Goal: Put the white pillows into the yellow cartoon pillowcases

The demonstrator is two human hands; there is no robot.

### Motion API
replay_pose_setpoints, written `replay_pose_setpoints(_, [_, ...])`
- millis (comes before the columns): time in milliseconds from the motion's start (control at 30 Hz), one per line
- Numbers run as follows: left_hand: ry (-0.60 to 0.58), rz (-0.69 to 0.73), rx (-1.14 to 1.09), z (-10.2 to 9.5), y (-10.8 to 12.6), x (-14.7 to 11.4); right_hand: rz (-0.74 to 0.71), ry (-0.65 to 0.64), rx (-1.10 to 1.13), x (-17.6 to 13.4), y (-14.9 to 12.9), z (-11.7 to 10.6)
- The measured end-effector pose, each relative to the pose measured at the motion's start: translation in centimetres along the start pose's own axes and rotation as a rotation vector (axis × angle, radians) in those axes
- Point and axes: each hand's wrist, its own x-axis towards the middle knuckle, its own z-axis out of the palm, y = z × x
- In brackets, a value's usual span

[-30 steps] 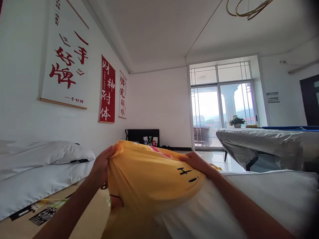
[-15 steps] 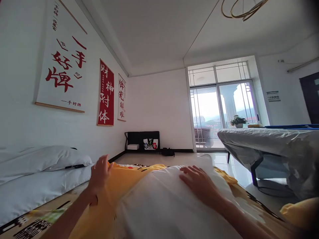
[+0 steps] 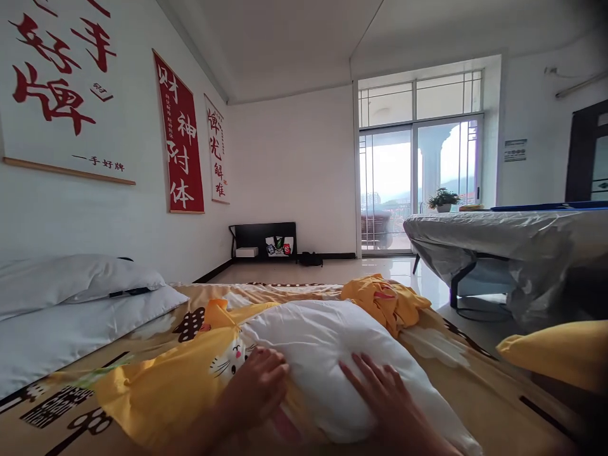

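Left grip [image 3: 256, 386] on yellow pillowcase [image 3: 166, 386], bunched cloth [image 3: 384, 301] beyond

White wall scroll [image 3: 57, 95], big red brush characters cropped at top; small black line beneath reads 一手好牌. Red banner [image 3: 179, 136], white characters: 财神附体. Narrow white scroll [image 3: 217, 152], red characters, last one 难, others unclear. Bed sheet [image 3: 71, 411] print shows "98". Small wall sign [image 3: 515, 150] by the door unreadable.
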Motion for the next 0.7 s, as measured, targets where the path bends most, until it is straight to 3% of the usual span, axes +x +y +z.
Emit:
replay_pose_setpoints(100, [-0.173,0.001,0.007,0.6,0.9,1.2,-0.011,0.042,-0.035,2.9,-0.9,1.4])
replay_pose_setpoints(200, [-0.261,-0.05,0.134,-1.1,1.1,2.3,-0.08,0.055,-0.01,7.9,-1.3,-0.9])
replay_pose_setpoints(267, [-0.253,-0.098,0.219,-4.1,1.2,2.7,-0.112,0.029,-0.001,11.7,-1.3,-4.2])
replay_pose_setpoints(400, [-0.266,-0.123,0.225,-12.1,2.6,3.8,-0.127,-0.062,0.016,18.0,-1.5,-10.9])
replay_pose_setpoints(500, [-0.295,-0.116,0.061,-16.1,4.4,5.1,-0.078,-0.054,0.06,20.9,-1.9,-13.3])
replay_pose_setpoints(600, [-0.267,-0.024,-0.061,-16.8,6.0,6.0,-0.016,-0.049,0.162,22.1,-2.3,-13.4])
replay_pose_setpoints(700, [-0.273,0.057,-0.158,-15.2,6.7,5.4,0.005,-0.18,0.338,20.5,-2.6,-12.1])
